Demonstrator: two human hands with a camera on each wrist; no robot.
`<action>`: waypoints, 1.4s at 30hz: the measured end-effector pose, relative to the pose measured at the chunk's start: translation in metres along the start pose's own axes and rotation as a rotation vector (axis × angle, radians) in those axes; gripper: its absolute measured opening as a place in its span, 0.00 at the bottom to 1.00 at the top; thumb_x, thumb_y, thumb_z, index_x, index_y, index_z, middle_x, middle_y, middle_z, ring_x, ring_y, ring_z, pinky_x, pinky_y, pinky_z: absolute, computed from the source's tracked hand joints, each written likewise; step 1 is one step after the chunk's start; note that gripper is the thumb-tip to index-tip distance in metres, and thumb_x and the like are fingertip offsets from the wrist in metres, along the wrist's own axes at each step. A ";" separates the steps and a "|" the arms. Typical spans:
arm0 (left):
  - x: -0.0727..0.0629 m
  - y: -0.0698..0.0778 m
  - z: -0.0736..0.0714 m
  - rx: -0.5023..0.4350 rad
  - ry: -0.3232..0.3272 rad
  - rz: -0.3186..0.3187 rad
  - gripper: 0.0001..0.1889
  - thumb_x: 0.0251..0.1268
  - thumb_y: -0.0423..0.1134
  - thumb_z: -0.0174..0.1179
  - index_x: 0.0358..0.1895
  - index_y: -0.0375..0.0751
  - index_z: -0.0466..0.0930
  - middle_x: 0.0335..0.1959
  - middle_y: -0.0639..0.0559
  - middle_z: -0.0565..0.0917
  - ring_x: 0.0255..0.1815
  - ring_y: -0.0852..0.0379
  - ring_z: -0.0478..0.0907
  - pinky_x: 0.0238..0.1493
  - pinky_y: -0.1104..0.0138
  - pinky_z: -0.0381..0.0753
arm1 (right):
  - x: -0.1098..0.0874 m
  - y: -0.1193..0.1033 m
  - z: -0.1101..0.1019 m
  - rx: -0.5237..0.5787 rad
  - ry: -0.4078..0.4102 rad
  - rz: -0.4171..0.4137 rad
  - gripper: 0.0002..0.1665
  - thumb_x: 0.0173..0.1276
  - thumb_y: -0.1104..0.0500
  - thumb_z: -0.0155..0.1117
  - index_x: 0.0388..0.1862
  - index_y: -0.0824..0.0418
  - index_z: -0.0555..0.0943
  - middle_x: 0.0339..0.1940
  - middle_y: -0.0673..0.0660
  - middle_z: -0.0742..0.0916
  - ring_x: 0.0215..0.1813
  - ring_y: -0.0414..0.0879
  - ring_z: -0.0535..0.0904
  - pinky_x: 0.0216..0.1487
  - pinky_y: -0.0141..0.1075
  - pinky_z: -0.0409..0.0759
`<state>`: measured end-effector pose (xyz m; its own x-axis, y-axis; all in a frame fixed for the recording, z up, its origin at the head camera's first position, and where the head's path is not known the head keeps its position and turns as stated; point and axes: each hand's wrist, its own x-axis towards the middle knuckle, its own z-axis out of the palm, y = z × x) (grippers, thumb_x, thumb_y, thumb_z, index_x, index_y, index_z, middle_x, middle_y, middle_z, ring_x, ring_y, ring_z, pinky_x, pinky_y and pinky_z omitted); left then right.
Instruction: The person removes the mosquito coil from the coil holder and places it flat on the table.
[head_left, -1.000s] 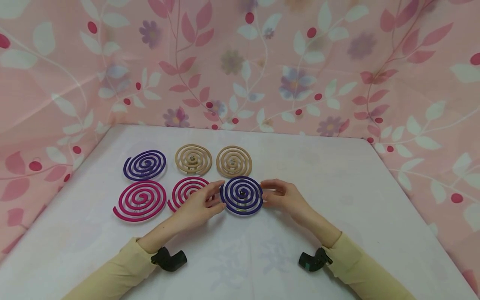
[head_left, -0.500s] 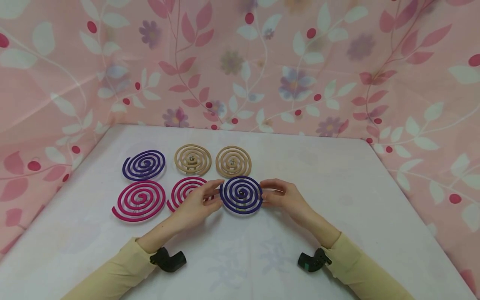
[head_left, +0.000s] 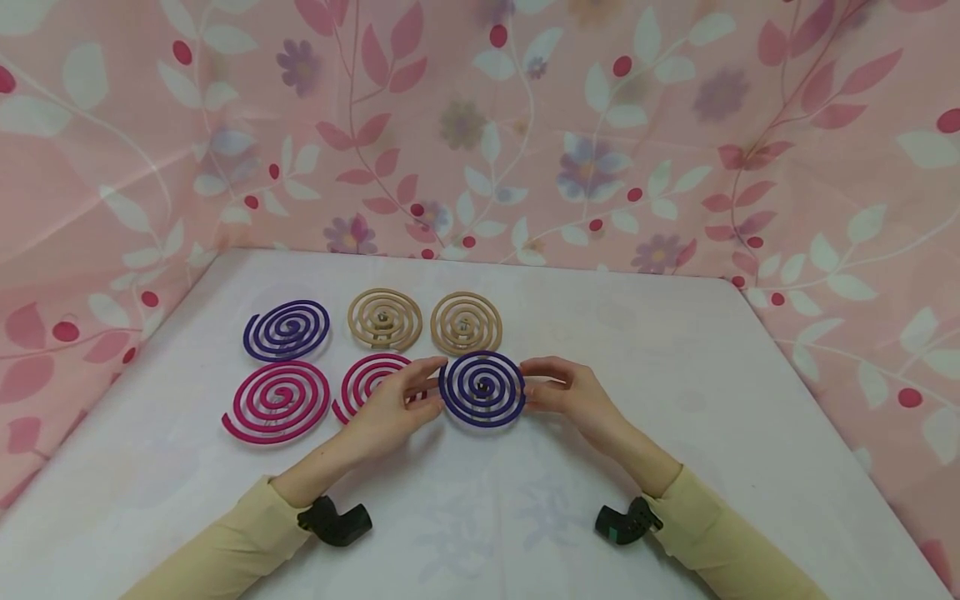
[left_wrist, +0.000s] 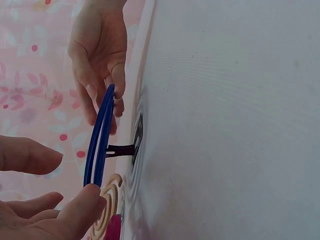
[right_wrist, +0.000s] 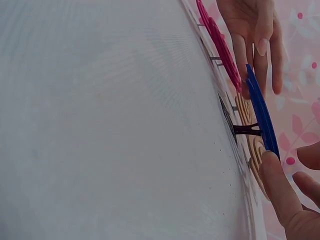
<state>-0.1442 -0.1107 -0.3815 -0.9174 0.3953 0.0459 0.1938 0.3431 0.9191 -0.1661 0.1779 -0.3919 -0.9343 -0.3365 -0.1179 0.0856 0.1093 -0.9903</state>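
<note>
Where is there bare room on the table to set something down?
Free: the table right of the right hand, and its near middle between the wrist mounts. Crowded: around the left hand, among pink coils, tan coils and purple coils.

On my feed the front blue coil (right_wrist: 263,115) looks smooth and matt, its stand (right_wrist: 245,130) metallic; left of that coil, smooth pink coils (right_wrist: 225,52); beneath it, a matt desk (head_left: 675,350); behind it, creased cloth (head_left: 465,192).
</note>
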 end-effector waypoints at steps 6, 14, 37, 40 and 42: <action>0.000 0.001 -0.001 0.000 -0.001 0.005 0.29 0.70 0.31 0.58 0.73 0.31 0.63 0.66 0.31 0.75 0.66 0.36 0.74 0.64 0.48 0.76 | 0.000 0.000 -0.001 0.007 0.002 -0.009 0.26 0.68 0.68 0.62 0.65 0.70 0.73 0.64 0.69 0.79 0.49 0.45 0.86 0.54 0.40 0.85; 0.001 -0.002 0.000 -0.016 -0.005 0.000 0.30 0.69 0.30 0.59 0.73 0.32 0.63 0.66 0.33 0.76 0.66 0.36 0.75 0.64 0.48 0.76 | 0.000 0.000 -0.001 -0.001 0.002 -0.012 0.26 0.68 0.69 0.61 0.65 0.71 0.74 0.64 0.69 0.79 0.50 0.46 0.86 0.54 0.40 0.85; 0.010 -0.001 0.007 -0.153 0.008 0.023 0.30 0.68 0.28 0.60 0.73 0.34 0.64 0.71 0.36 0.70 0.71 0.38 0.69 0.66 0.52 0.74 | 0.002 -0.011 -0.008 -0.024 0.050 -0.020 0.25 0.68 0.67 0.65 0.64 0.68 0.76 0.62 0.68 0.82 0.51 0.48 0.87 0.54 0.38 0.85; 0.013 0.000 0.008 -0.178 0.010 0.036 0.30 0.68 0.27 0.60 0.72 0.32 0.64 0.72 0.35 0.69 0.71 0.37 0.69 0.65 0.53 0.74 | 0.003 -0.011 -0.008 -0.018 0.071 -0.018 0.25 0.67 0.68 0.65 0.64 0.68 0.77 0.61 0.68 0.83 0.50 0.46 0.87 0.54 0.37 0.85; 0.015 0.001 0.009 -0.176 0.024 0.043 0.29 0.68 0.28 0.59 0.71 0.32 0.65 0.72 0.35 0.69 0.71 0.38 0.69 0.65 0.54 0.75 | 0.003 -0.011 -0.008 -0.012 0.087 -0.024 0.25 0.67 0.68 0.66 0.63 0.68 0.77 0.60 0.68 0.83 0.49 0.45 0.87 0.53 0.36 0.85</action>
<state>-0.1552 -0.0970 -0.3835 -0.9179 0.3855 0.0941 0.1713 0.1709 0.9703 -0.1730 0.1831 -0.3812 -0.9627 -0.2563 -0.0872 0.0596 0.1134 -0.9918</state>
